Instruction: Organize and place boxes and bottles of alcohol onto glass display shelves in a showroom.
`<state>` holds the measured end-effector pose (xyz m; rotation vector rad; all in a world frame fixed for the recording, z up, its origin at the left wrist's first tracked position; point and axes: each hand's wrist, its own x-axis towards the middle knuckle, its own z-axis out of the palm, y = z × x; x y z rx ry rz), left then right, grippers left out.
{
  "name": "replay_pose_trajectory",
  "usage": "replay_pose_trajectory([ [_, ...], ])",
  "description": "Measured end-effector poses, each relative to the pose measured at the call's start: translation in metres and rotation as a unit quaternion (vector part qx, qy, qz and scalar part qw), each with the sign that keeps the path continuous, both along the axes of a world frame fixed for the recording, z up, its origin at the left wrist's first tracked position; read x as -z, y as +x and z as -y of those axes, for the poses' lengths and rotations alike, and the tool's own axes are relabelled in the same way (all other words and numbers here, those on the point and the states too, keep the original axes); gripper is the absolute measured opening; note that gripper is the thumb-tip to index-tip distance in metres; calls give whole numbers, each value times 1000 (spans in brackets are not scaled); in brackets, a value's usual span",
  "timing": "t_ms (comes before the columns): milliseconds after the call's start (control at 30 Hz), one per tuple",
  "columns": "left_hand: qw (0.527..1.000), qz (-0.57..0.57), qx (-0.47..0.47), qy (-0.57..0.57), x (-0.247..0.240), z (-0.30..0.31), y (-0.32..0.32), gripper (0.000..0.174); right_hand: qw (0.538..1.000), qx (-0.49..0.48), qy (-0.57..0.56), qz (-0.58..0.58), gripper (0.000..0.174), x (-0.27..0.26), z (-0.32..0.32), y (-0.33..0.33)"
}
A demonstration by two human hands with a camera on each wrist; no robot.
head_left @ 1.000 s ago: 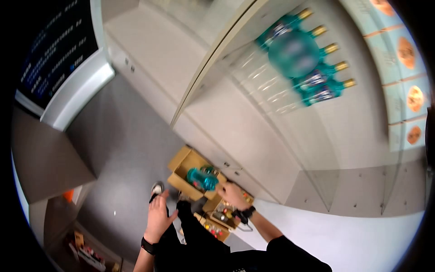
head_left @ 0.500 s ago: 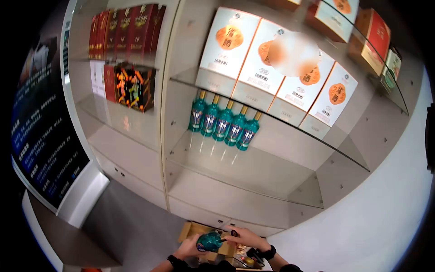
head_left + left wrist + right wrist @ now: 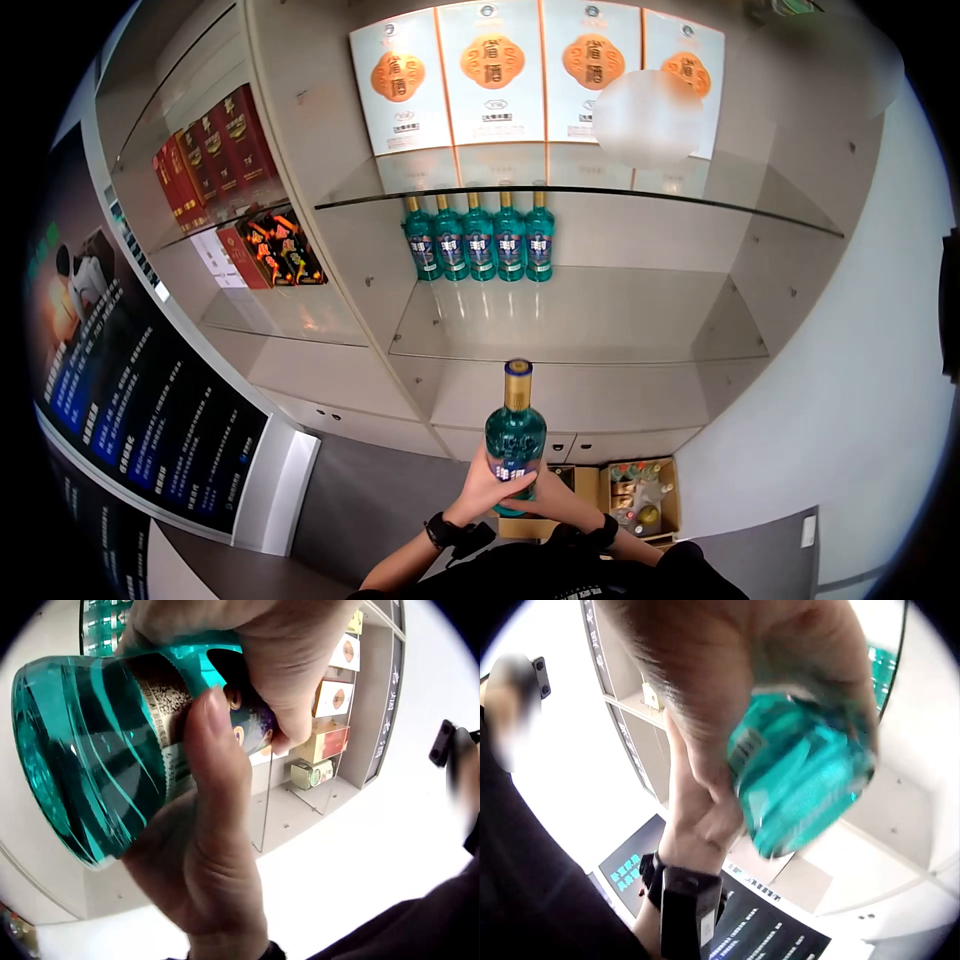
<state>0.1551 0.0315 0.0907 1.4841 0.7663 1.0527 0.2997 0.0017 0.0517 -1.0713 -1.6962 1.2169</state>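
Observation:
A teal glass bottle [image 3: 515, 432] with a gold cap stands upright in both hands, in front of the lower shelves. My left hand [image 3: 487, 485] wraps its lower body from the left, thumb across the label. The left wrist view shows that hand [image 3: 251, 690] curled round the bottle [image 3: 82, 750]. My right hand [image 3: 547, 498] grips the bottle's base from the right. In the right wrist view its fingers [image 3: 780, 667] curl over the teal bottle [image 3: 802, 780].
Several matching teal bottles [image 3: 480, 240] stand in a row under a glass shelf [image 3: 600, 192] carrying white-and-orange boxes [image 3: 490, 80]. Red boxes [image 3: 215, 140] fill the left shelves. An open cardboard box [image 3: 640, 497] of small bottles sits on the floor, right. A dark screen [image 3: 130, 420] stands left.
The bottle came up out of the cardboard box on the floor; the left hand joined the right on it. The view swung up from the floor to the shelves.

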Motion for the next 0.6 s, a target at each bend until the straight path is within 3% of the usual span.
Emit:
replay_pose_trajectory([
  [67,1000,3,14,-14,2,-3,10,60,998,43,-34,-22,86,-7,6,-1],
  [133,999,5,28,-35,5,-4,22,58,990,129,22,-49,86,7,9,3],
  [200,999,17,36,-29,4,-4,36,60,986,156,38,-47,88,19,8,12],
  [300,994,-56,74,-50,8,-3,43,61,985,168,37,-20,82,22,15,28],
  [367,986,-103,110,-67,17,-5,42,62,987,139,-28,-70,73,19,21,40],
  [467,980,-45,134,-140,19,1,44,66,988,116,-61,-87,64,8,21,55],
  [500,985,-141,101,-21,27,1,40,69,987,107,-100,-73,63,2,19,59],
  [533,985,-141,100,-16,27,4,33,69,984,97,-137,-59,61,-5,14,64],
  [600,946,-290,-47,138,5,16,16,61,978,78,-139,-132,55,0,-1,72],
])
